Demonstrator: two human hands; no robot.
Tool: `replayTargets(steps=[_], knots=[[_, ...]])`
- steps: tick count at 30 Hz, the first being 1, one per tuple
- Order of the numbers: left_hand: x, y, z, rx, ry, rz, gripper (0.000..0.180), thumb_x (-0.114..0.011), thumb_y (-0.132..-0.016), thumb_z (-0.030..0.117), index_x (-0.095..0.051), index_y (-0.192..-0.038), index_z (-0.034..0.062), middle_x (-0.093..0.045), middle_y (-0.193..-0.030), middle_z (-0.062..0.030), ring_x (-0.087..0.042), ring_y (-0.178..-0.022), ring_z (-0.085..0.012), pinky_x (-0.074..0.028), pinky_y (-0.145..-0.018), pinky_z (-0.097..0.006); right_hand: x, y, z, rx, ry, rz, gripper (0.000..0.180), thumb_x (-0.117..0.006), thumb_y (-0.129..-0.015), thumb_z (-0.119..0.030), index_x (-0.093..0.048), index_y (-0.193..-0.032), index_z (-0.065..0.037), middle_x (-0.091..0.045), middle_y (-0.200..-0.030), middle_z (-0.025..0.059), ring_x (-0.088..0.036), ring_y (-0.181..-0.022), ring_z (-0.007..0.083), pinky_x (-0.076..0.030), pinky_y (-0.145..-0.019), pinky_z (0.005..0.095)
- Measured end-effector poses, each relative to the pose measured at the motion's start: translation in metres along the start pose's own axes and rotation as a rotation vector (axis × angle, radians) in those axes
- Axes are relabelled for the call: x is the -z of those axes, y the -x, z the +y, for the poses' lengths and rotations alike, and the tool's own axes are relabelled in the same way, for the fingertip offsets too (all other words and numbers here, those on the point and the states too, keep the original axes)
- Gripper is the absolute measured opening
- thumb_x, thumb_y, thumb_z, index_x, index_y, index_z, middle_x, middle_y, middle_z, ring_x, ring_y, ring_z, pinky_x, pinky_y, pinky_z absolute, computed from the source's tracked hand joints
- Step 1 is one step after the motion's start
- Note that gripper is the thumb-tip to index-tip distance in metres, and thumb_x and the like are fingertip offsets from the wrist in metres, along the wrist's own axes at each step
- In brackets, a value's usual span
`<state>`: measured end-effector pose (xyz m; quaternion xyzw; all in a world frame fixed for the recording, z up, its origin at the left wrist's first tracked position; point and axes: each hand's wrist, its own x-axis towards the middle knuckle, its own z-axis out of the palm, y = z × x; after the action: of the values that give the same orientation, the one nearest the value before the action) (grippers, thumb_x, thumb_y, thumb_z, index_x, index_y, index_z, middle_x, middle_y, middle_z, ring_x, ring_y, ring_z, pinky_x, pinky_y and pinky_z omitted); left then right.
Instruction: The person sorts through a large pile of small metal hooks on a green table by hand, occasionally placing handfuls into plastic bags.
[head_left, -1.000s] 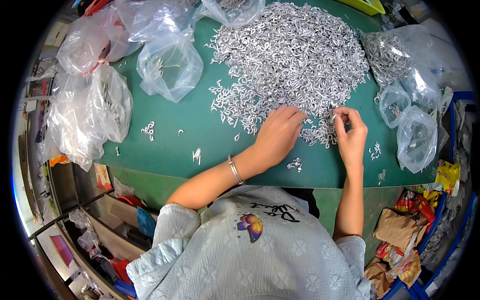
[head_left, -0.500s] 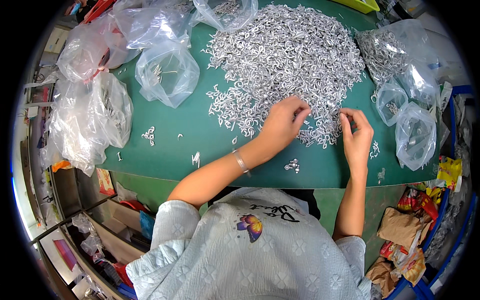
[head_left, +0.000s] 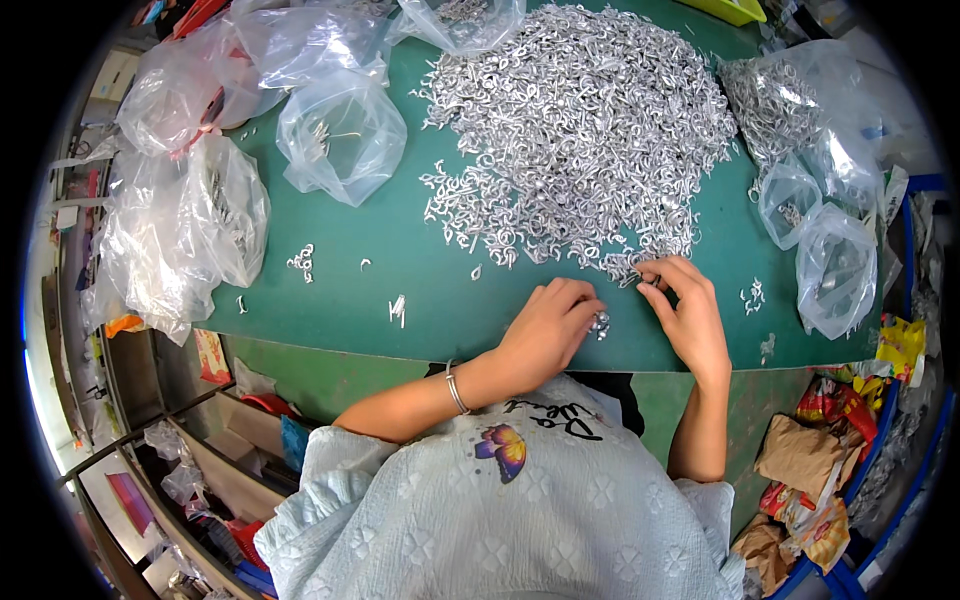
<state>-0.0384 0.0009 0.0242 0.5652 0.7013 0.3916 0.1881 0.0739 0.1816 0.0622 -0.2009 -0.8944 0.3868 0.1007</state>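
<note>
A large heap of small silvery metal pieces, many of them hook- or ring-shaped, spreads over the green table. My left hand is low by the table's front edge, its fingers curled down together beside a little cluster of round metal pieces. What its fingertips hold, if anything, is hidden. At the heap's near edge, the thumb and index finger of my right hand are drawn together in a pinch. Silvery bits lie right at those fingertips, but I cannot make out which one is held.
Clear plastic bags with metal parts stand at the left and back. More bags lie at the right. Small separate groups of pieces dot the green table. Wrappers and brown paper fill a blue-framed rack at right.
My left hand has come from the heap back toward me, to the small cluster. My right hand has moved left and a little nearer, its fingertips now at the heap's near edge.
</note>
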Motion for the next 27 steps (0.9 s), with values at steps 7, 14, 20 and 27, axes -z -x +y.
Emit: replayTargets(steps=[7, 14, 20, 27], knots=[[-0.021, 0.008, 0.0, -0.188, -0.078, -0.037, 0.033, -0.068, -0.078, 0.007, -0.062, -0.11, 0.0063, -0.054, -0.118, -0.0097, -0.049, -0.115, -0.028, -0.038, -0.09, -0.042, -0.023, -0.041, 0.002, 0.077, -0.004, 0.243, 0.016, -0.066, -0.08, -0.001, -0.064, -0.096, 0.002, -0.061, -0.089, 0.0148, -0.059, -0.084, 0.0327, -0.046, -0.075, 0.0395], [0.017, -0.012, -0.014, 0.026, -0.014, 0.164, 0.031, -0.066, -0.08, 0.002, -0.062, -0.111, 0.0057, -0.057, -0.114, -0.0102, -0.055, -0.105, -0.0291, -0.04, -0.089, -0.041, -0.042, -0.048, 0.014, 0.247, 0.223, 0.211, 0.019, -0.072, -0.075, -0.005, -0.06, -0.089, -0.001, -0.058, -0.091, 0.0123, -0.055, -0.089, 0.0317, -0.043, -0.078, 0.041], [0.016, -0.022, -0.017, 0.044, -0.062, 0.235, 0.027, -0.066, -0.082, 0.004, -0.063, -0.108, 0.0074, -0.058, -0.111, -0.006, -0.054, -0.103, -0.0245, -0.037, -0.084, -0.038, -0.042, -0.047, 0.005, 0.232, 0.339, 0.192, 0.016, -0.07, -0.077, -0.004, -0.059, -0.088, -0.003, -0.057, -0.091, 0.0101, -0.053, -0.091, 0.0305, -0.04, -0.078, 0.04], [0.008, -0.019, -0.015, 0.046, -0.026, 0.246, 0.024, -0.066, -0.083, 0.007, -0.063, -0.107, 0.0071, -0.056, -0.11, -0.0062, -0.053, -0.103, -0.0243, -0.036, -0.085, -0.038, -0.038, -0.043, 0.005, 0.215, 0.386, 0.202, 0.014, -0.069, -0.079, -0.004, -0.058, -0.088, -0.004, -0.056, -0.092, 0.01, -0.052, -0.091, 0.0307, -0.038, -0.08, 0.0404]])
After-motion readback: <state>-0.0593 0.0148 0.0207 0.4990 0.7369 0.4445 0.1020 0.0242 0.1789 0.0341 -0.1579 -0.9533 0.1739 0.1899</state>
